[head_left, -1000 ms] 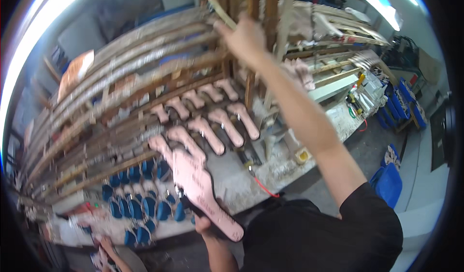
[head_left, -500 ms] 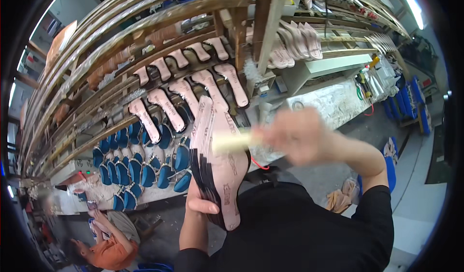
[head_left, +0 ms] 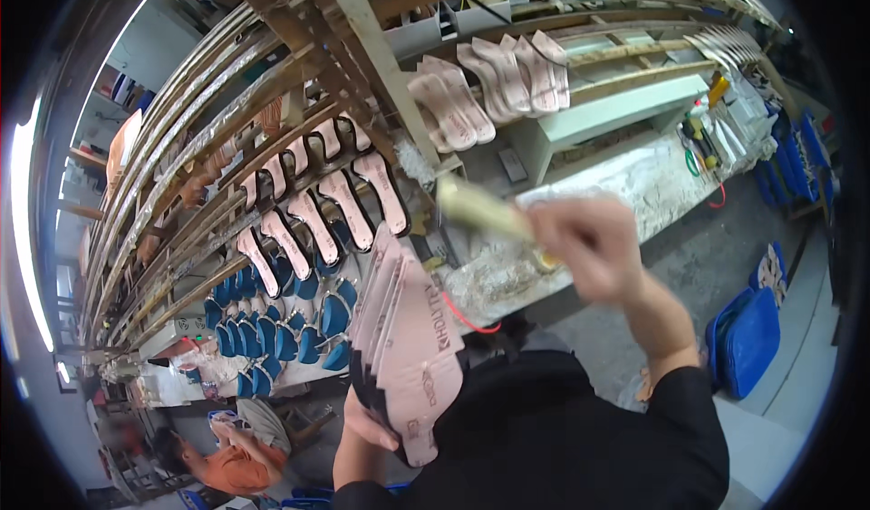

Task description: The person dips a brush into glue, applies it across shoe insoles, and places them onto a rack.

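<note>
Several pale pink insoles [head_left: 421, 351], black-edged, stand fanned in the left hand [head_left: 367, 427], in front of the black shirt [head_left: 562, 419]. Left grip pinching the fan low on its side, thumb across the front; fingers behind hidden. Right hand [head_left: 594, 247] raised to the right, grip curled round one end of a pale yellow tool [head_left: 480, 211], its far end pointing up and left; too blurred to name closer.

Risks, as I judge them: upper ends of the fan are unsupported, so a slackened thumb could let single insoles slide out and drop. The tool, swung too low or too near, could knock the fan askew. Whether the tool carries anything wet, cannot tell; if so, stray drips could mark the pink faces.

Surface: table [head_left: 507, 279] pale, scuffed and stained, a red cord [head_left: 467, 320] looping at its near edge. Farther left, teal-blue shoe pieces [head_left: 272, 338] sit in rows. Behind, a wooden rack [head_left: 358, 43] bears more insoles in two rows; others lean on a shelf to the right.

Room: blue basket [head_left: 745, 347] on grey floor [head_left: 594, 365], right; seated co-worker in orange [head_left: 237, 469], lower left; strip light [head_left: 27, 238] at far left.
</note>
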`<action>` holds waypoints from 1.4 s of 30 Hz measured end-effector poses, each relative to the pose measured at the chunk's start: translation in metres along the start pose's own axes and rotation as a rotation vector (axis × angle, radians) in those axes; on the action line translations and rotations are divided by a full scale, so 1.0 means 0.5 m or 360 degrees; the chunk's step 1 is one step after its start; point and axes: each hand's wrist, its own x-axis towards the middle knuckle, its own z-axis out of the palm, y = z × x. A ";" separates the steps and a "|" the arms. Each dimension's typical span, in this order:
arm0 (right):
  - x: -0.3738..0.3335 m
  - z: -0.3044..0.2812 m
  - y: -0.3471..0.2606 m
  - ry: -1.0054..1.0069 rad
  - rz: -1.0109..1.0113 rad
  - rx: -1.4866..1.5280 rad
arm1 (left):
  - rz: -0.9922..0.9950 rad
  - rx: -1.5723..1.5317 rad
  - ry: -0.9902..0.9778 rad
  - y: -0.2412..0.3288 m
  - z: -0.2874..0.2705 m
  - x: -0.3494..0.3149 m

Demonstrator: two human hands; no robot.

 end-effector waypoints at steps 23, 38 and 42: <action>-0.045 -0.086 0.042 -0.0108 -0.0188 -0.0251 | 0.0191 -0.0112 0.0225 -0.142 0.019 0.037; -0.108 -0.090 0.068 -0.0384 -0.0384 -0.0763 | 0.0289 -0.0197 0.0336 -0.194 0.005 0.009; -0.120 -0.073 0.072 -0.0547 -0.0393 -0.0692 | 0.0302 -0.0254 0.0079 -0.191 0.010 0.022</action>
